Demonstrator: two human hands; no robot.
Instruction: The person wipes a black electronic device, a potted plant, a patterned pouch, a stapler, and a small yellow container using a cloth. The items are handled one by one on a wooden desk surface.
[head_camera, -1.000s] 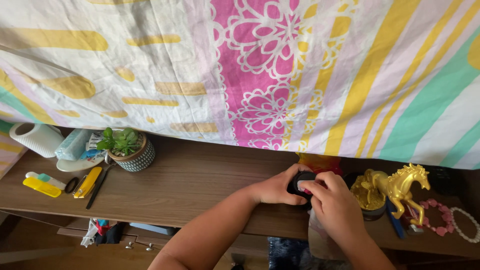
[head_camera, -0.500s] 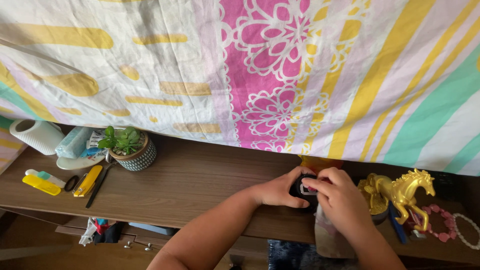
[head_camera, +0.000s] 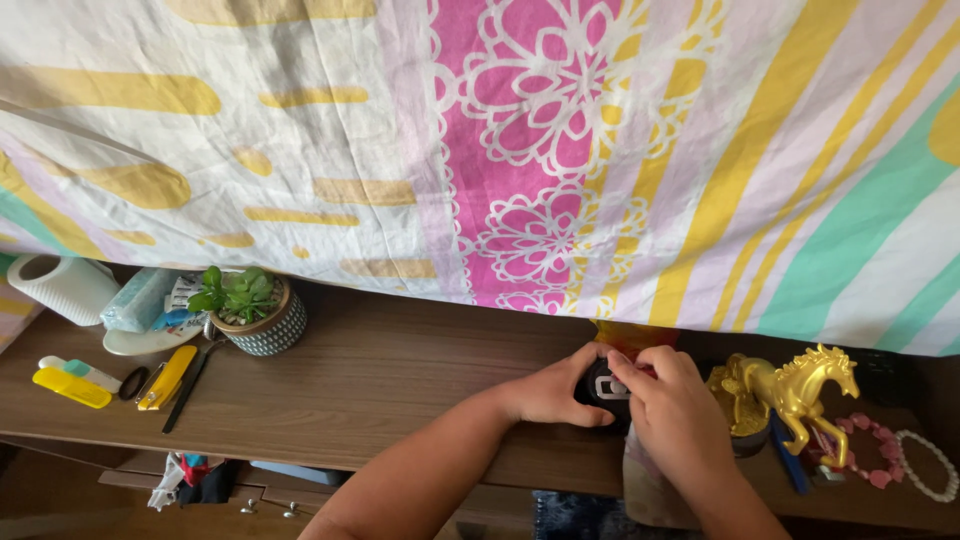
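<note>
A: We saw both hands on one small black object (head_camera: 606, 385) at the near edge of the brown wooden table (head_camera: 400, 390). The left hand (head_camera: 550, 390) had its grip wrapped around the object's left side, fingers curled under it. The right hand (head_camera: 675, 410) covered it from the right, fingertips (head_camera: 625, 372) pressing on its top. Both grips were closed on it.

B: Confirmed. We couldn't tell what the object was; only a dark body with a pale ring on it showed between the fingers. What sat around the grip?

A: Just right of the grip we had a gold horse figurine (head_camera: 800, 395), and further right a pink bead bracelet (head_camera: 870, 450) and a white bead bracelet (head_camera: 930, 465). Directly behind the grip hung the striped floral cloth (head_camera: 520, 150), draped over the table's back.

B: Well left of the grip we noted a small potted succulent (head_camera: 250, 312), a yellow utility knife (head_camera: 168, 377), a yellow marker (head_camera: 68, 387) and a paper roll (head_camera: 62, 287). All apart from the hands.
</note>
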